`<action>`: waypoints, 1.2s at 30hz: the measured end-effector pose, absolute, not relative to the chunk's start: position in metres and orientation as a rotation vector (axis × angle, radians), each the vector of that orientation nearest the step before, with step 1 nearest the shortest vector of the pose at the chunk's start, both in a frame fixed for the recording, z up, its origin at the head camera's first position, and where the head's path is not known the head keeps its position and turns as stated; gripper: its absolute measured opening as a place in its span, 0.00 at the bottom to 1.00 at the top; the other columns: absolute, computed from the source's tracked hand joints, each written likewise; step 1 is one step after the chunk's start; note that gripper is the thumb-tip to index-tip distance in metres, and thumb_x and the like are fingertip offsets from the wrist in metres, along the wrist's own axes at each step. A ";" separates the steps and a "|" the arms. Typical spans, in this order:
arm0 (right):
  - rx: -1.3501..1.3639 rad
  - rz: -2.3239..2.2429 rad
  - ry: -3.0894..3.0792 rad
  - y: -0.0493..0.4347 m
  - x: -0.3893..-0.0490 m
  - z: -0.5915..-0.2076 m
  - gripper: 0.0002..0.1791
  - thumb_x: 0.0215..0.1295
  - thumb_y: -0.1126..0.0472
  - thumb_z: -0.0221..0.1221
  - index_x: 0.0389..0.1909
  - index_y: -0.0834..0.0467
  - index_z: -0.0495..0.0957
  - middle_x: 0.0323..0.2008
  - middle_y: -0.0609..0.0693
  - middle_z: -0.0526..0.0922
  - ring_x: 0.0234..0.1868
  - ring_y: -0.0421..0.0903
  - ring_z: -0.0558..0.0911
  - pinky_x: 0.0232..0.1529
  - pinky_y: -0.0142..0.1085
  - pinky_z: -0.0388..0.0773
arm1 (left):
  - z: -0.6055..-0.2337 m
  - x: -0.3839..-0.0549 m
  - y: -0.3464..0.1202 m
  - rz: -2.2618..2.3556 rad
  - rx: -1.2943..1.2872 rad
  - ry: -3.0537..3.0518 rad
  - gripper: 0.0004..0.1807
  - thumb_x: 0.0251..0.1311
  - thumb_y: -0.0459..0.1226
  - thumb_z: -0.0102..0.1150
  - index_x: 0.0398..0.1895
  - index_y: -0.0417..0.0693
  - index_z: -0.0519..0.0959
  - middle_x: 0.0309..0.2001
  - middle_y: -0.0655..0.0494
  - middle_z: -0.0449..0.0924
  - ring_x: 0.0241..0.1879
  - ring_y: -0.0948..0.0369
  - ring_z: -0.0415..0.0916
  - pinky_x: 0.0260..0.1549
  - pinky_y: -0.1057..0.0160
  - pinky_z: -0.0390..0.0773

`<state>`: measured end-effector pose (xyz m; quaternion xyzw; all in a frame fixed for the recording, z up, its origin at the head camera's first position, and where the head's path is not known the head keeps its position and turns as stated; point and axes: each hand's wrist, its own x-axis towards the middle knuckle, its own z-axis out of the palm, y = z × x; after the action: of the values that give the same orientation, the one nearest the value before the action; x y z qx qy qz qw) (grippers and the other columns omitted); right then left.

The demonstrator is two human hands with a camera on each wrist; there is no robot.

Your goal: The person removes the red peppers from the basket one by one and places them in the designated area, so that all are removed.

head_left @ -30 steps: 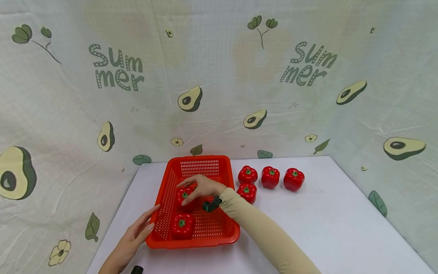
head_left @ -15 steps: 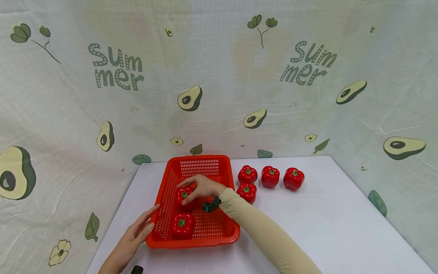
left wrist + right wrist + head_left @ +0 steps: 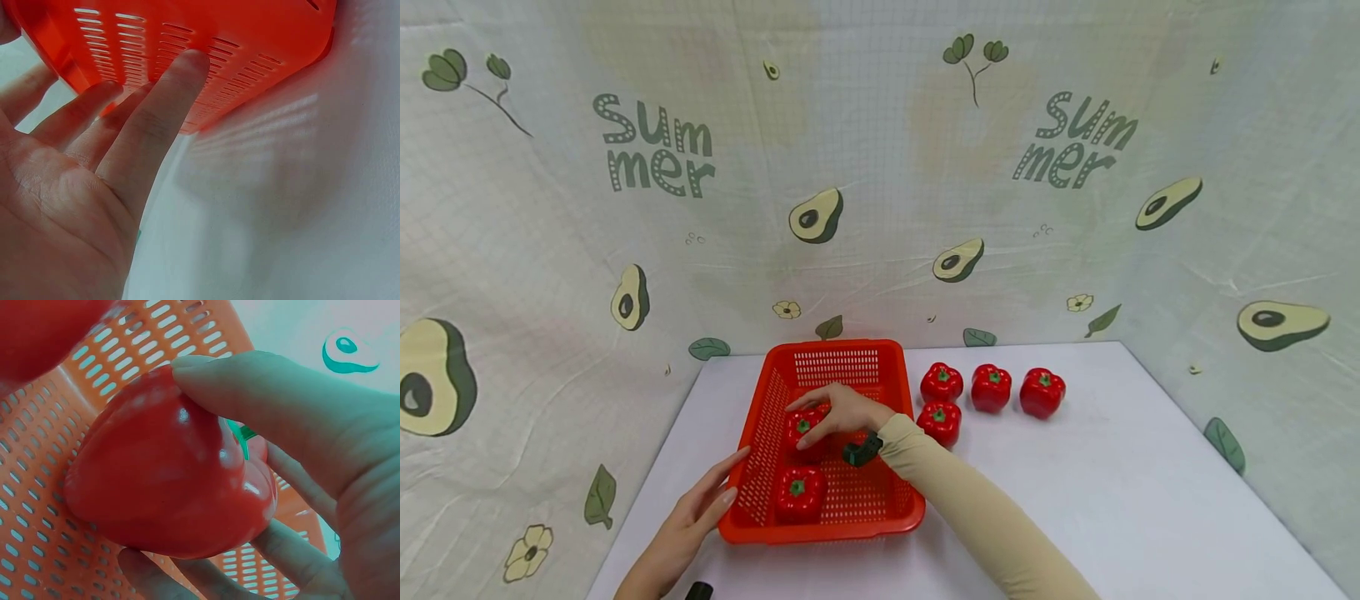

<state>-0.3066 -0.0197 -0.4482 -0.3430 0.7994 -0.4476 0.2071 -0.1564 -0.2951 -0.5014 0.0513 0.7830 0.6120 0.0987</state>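
Red plastic basket point(image 3: 823, 532): inside it, the right hand point(image 3: 844, 407) grips a bell pepper point(image 3: 156, 469); against its left wall, the left hand point(image 3: 688, 510) rests straight-fingered, presumably steadying it

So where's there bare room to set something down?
Mainly the white tabletop bordered by the loose peppers and the right sleeve. Inside the basket, the front-right floor beside the front pepper is free. Crowded: the basket's left side, where the right hand grips another pepper, and the narrow gap between basket and loose peppers.
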 end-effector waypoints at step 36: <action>-0.963 -1.277 2.291 -0.017 -0.304 -0.442 0.29 0.57 0.54 0.73 0.61 0.49 0.80 0.58 0.45 0.81 0.59 0.48 0.74 0.52 0.37 0.77 | -0.499 -0.154 -0.292 1.830 0.115 2.306 0.28 0.72 0.48 0.54 0.74 0.68 0.63 0.76 0.58 0.55 0.74 0.45 0.53 0.51 0.56 0.80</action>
<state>-0.3042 -0.0175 -0.4415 -0.3395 0.8077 -0.4500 0.1727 -0.1542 -0.2920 -0.4989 0.0387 0.7791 0.6181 0.0977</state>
